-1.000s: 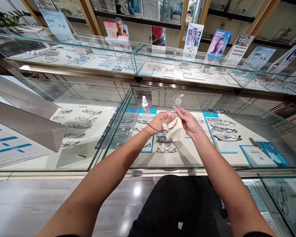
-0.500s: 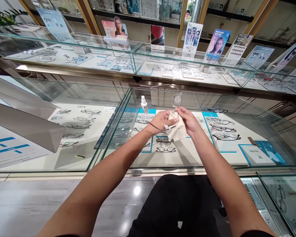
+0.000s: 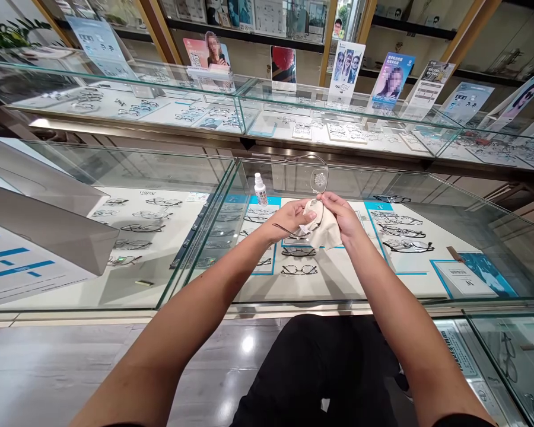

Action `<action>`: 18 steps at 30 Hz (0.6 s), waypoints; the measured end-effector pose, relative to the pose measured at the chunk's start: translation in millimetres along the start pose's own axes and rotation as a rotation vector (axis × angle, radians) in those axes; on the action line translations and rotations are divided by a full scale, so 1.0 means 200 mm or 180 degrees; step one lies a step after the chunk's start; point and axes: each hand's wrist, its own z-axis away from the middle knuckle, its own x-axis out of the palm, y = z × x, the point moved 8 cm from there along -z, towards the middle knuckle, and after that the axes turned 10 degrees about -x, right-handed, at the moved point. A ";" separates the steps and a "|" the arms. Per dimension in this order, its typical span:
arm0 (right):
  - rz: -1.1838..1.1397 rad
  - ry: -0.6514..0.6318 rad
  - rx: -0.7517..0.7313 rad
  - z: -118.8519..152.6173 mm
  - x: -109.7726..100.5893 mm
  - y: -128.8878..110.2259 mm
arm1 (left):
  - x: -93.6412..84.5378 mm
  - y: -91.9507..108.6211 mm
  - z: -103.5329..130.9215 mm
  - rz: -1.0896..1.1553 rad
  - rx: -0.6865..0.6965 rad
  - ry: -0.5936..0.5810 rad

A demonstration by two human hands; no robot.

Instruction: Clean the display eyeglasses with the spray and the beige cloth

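Observation:
A pair of thin-rimmed eyeglasses (image 3: pixel 319 179) is held up between my hands over the glass counter. Droplets or specks cover its far lens, and one temple arm curves away at the top. My left hand (image 3: pixel 292 219) is closed on a cream cleaning cloth (image 3: pixel 327 232), which is folded around the near lens; the other temple arm sticks out below that wrist. With fingertips pinched, my right hand (image 3: pixel 342 214) grips the frame near the bridge, and the cloth hangs beside its fingers. A white bottle (image 3: pixel 260 190) stands upright just left of the glasses.
Rows of eyeglasses (image 3: pixel 408 246) lie inside the glass display case (image 3: pixel 427 284) under my hands. A large white box-like stand (image 3: pixel 35 237) occupies the left. Behind, another glass case (image 3: pixel 244 112) carries upright advert cards (image 3: pixel 346 71). A booklet (image 3: pixel 467 279) lies at the right.
The cloth has shifted slightly right and turned between my fingers. My left fingers have moved a little on the near lens; the bottle stays put.

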 end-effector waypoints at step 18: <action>0.0660 0.0247 -0.0604 -0.05 -0.10 -0.09 | -0.23 -0.04 -0.04 -0.0584 0.0017 0.0838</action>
